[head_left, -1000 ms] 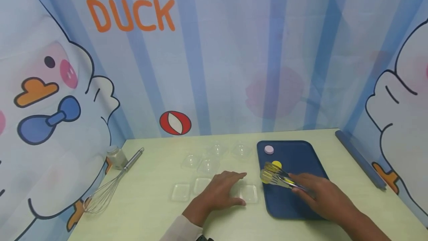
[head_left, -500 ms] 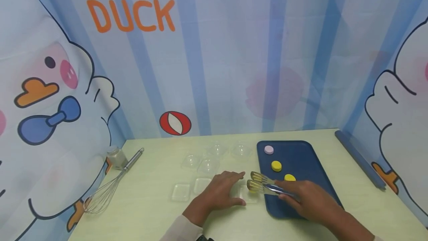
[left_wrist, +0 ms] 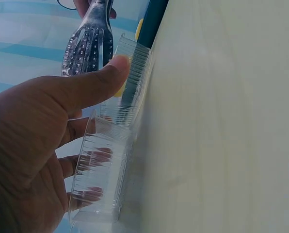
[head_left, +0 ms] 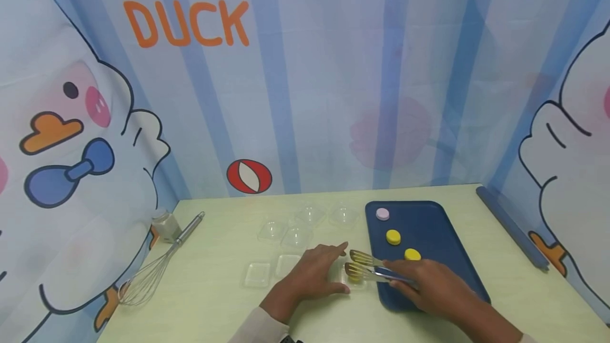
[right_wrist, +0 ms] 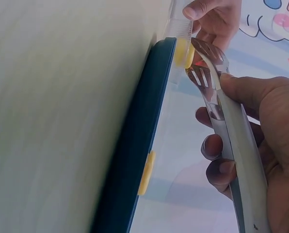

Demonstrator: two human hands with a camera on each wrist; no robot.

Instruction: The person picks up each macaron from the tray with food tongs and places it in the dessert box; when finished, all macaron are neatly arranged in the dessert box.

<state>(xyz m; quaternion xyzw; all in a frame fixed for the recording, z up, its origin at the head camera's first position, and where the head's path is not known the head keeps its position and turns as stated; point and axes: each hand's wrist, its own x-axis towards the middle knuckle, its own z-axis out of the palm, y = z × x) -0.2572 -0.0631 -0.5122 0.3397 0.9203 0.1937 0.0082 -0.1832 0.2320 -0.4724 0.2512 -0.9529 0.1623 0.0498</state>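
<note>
My right hand (head_left: 436, 285) holds a pair of metal tongs (head_left: 393, 274), whose slotted tips stand apart over a clear plastic box (head_left: 362, 282). A yellow macaron (right_wrist: 183, 52) sits at these tips, low in the box. Thumb and forefinger of my left hand (head_left: 310, 274) are spread at the near box, the thumb touching its rim in the left wrist view; the other fingers lie behind a neighbouring clear box (left_wrist: 103, 170). On the blue tray (head_left: 433, 226) lie two yellow macarons (head_left: 393, 237) and a pale purple macaron (head_left: 382, 214).
Several clear domed lids (head_left: 296, 235) lie behind the boxes, with another square box (head_left: 258, 274) to the left. A whisk (head_left: 147, 274) and a glass jar (head_left: 166, 225) stand at the table's left. A dark blue roll (head_left: 512, 226) lies along the right edge.
The tongs have moved left from the tray with a yellow macaron, down to the clear box, and their tips have spread. My left hand has stayed in place.
</note>
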